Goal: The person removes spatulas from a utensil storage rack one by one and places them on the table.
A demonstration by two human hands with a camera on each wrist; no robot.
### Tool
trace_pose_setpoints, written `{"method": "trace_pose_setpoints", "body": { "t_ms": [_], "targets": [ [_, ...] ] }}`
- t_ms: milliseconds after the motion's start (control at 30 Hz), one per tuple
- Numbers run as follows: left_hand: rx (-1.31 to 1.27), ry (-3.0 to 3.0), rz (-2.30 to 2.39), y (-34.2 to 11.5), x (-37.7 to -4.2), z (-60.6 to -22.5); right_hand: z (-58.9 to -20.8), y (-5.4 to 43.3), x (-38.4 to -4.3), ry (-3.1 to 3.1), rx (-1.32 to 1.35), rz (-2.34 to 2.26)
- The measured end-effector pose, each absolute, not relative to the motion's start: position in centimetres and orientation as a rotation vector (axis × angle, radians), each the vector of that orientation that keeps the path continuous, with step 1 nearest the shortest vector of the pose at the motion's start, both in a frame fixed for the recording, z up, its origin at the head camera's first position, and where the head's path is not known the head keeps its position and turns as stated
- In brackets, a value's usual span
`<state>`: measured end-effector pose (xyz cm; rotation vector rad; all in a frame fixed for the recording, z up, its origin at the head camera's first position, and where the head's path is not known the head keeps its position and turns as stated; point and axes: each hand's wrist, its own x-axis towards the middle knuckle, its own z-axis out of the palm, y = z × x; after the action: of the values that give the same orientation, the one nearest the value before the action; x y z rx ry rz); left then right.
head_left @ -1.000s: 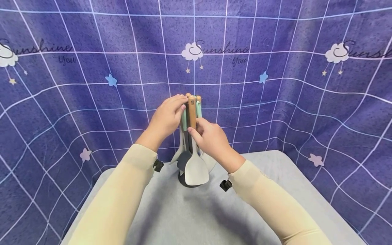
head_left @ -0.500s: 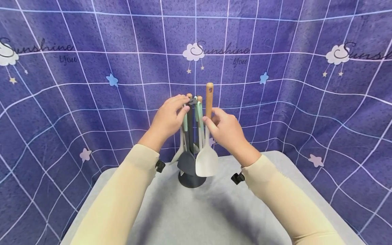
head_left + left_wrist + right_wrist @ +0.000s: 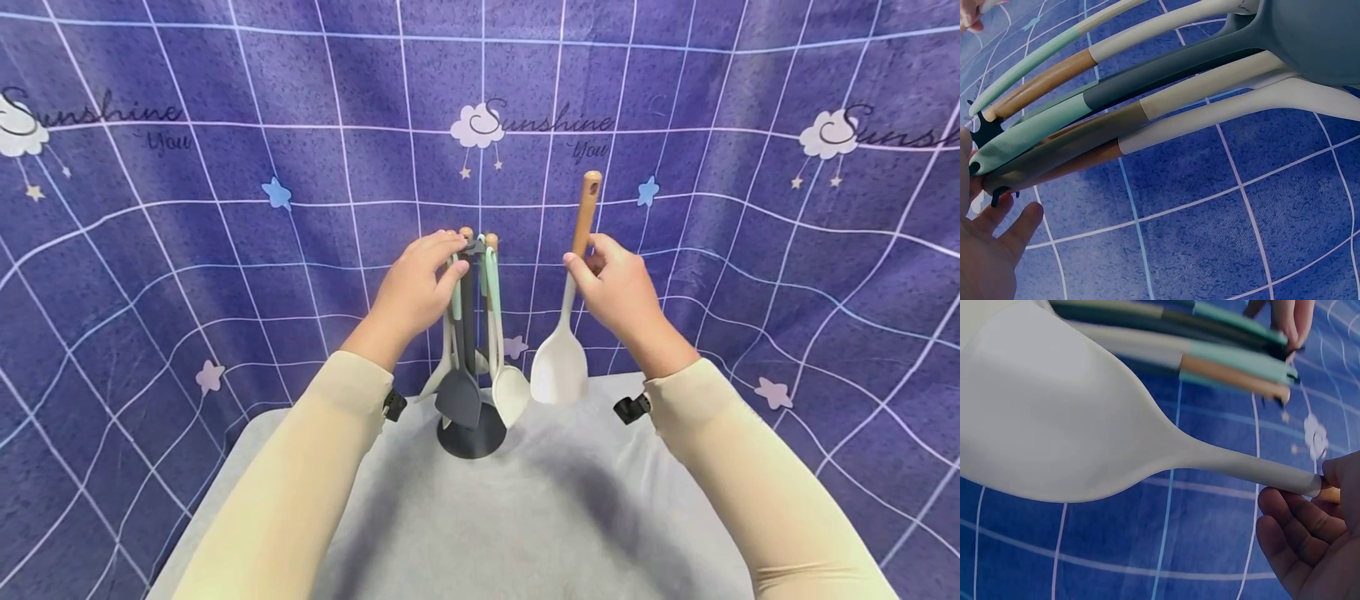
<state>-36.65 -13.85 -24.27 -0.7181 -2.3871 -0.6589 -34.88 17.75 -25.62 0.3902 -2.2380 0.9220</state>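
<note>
Pinching white spatula (image 3: 560, 371) in right fingers (image 3: 580, 271), resting left fingers (image 3: 441, 242) atop rack (image 3: 483, 444) — likely removal step — next, probably calls for lowering to counter (image 3: 465, 525) below right fingers

Wears a long left sleeve (image 3: 288, 492) and a matching right sleeve (image 3: 757, 475) in plain pale cream, smooth and fairly close along the forearm, a little shaded towards the edges. Shows a thin crosswise crease (image 3: 817, 571) on the right one, low in the head view. Ends at the wrist in a snug left cuff (image 3: 360, 379) and right cuff (image 3: 678, 392), both slightly more beige than the rest. Carries a small, blocky black left wrist camera (image 3: 394, 406) on the inner side, and a similar right wrist camera (image 3: 632, 408), seemingly in two angular pieces, both too small for reading any marking. Leaves the left hand (image 3: 420, 287) and right hand (image 3: 618, 287) bare beyond the cloth.
</note>
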Motion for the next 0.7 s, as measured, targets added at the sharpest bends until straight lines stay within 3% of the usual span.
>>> {"method": "trace_pose_setpoints", "body": {
  "t_ms": [700],
  "targets": [
    [-0.706,-2.394,-0.642,-13.9,-36.9,-24.4,-27.0,26.1,-38.4,-2.43,0.198,0.862]
  ]
}}
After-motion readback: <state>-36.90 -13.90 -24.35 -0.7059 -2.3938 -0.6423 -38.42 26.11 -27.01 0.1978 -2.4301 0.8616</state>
